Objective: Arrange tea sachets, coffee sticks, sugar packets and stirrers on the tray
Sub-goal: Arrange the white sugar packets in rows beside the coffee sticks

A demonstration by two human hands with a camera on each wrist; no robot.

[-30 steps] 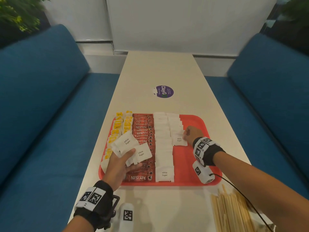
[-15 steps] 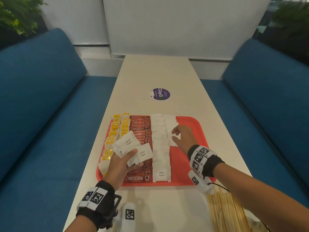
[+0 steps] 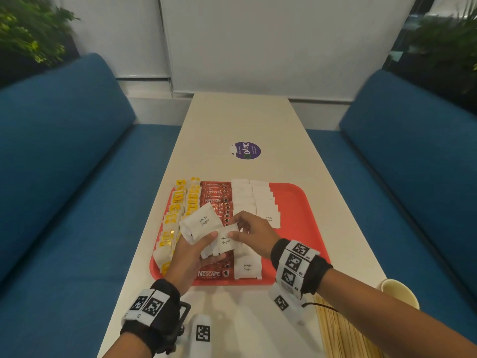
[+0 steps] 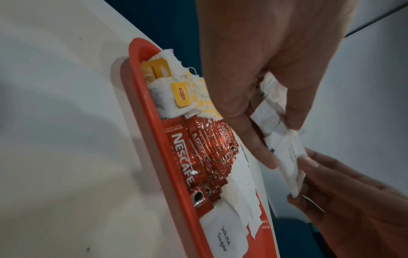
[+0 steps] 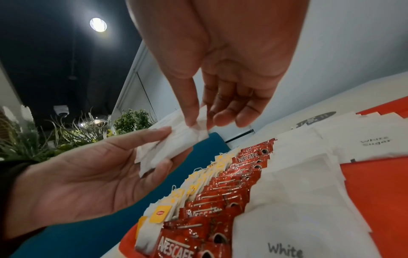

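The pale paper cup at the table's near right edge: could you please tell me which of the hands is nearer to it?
Right. The right hand is above the red tray, left of the paper cup; the left hand is farther left still.

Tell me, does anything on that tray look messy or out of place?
Mostly neat. The tray holds tidy columns, but the second column of sugar packets stops halfway, leaving bare tray below. The stirrers lie off the tray, on the table.
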